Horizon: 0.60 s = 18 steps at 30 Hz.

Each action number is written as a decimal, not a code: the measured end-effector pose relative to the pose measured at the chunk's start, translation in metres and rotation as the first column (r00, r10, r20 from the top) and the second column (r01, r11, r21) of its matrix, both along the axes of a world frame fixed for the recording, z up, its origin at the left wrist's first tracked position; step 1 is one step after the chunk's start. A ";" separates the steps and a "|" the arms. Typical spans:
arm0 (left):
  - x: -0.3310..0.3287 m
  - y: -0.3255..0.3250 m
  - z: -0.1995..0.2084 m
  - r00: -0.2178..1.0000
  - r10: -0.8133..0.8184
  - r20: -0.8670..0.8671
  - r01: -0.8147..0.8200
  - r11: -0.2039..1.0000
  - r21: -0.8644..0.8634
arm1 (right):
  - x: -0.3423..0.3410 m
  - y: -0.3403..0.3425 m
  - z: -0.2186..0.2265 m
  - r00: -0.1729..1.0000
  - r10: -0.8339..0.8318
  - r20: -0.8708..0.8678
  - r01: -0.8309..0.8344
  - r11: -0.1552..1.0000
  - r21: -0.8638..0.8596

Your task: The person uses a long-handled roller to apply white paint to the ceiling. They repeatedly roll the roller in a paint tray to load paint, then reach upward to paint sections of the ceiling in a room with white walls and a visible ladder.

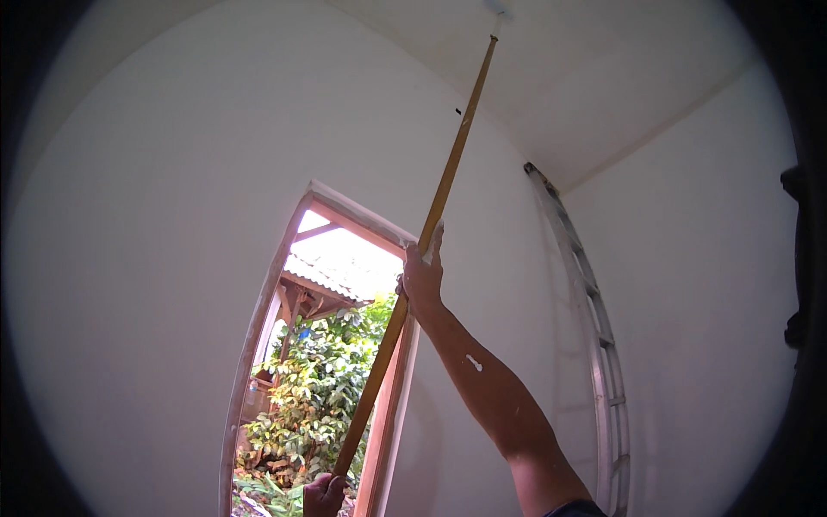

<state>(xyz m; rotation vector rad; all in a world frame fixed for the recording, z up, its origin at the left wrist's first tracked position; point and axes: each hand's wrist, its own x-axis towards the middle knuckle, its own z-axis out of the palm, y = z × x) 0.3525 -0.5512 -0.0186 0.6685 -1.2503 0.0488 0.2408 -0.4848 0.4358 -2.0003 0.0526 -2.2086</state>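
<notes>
1. The pole (447, 168), long and brown, slants from about 7 o'clock up to 1 o'clock, and both hands are on it.
2. The right hand (422, 274) is clamped on the pole near the middle of the view. The hand covers a short stretch of it; the pole leaves the grip at 1 o'clock above and 7 o'clock below.
3. One digit of that hand points to 12 o'clock along the pole's right edge, while others bend round at its left edge. White smears mark the hand.
4. The left hand (324, 497) is closed round the pole's low end, at 7 o'clock from the right hand. Its fingers are curled together, and the pole rises out of them toward 1 o'clock. The lower edge cuts this hand off.
5. At the pole's far end, near 12 o'clock, a small pale-blue patch (497, 9) shows by the ceiling (620, 95); it is too blurred to name.
6. The right forearm (491, 392) reaches in from 5 o'clock, with a white streak on it.
7. The ladder (606, 343) leans at 4 o'clock, against the white wall (172, 258).
8. Behind the pole, at 7 o'clock, a frame (389, 422) opens on leafy plants (332, 379) and a roof (319, 277).
</notes>
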 end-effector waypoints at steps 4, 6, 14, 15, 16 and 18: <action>0.014 -0.006 0.004 0.993 0.055 0.108 -0.046 0.995 -0.085 | 0.002 0.013 0.005 1.000 0.002 0.005 -0.002 1.000 0.026; 0.019 -0.008 0.010 0.962 0.214 0.168 -0.171 0.955 -0.241 | 0.002 0.020 0.010 1.000 -0.028 0.007 0.028 0.999 0.020; 0.022 0.010 0.030 0.992 0.087 0.090 -0.070 0.983 -0.172 | -0.002 0.055 0.021 1.000 0.011 -0.018 -0.010 1.000 0.008; 0.021 0.014 0.033 0.997 0.035 0.073 -0.023 0.988 -0.152 | -0.005 0.060 0.023 1.000 0.002 -0.012 -0.001 1.000 0.025; 0.021 0.017 0.033 0.998 -0.017 0.054 0.024 0.991 -0.135 | -0.004 0.064 0.021 1.000 -0.006 -0.008 0.006 1.000 0.012; 0.020 0.026 0.035 0.993 -0.118 -0.001 0.116 0.981 -0.156 | -0.005 0.075 0.020 1.000 -0.021 -0.003 0.021 1.000 -0.001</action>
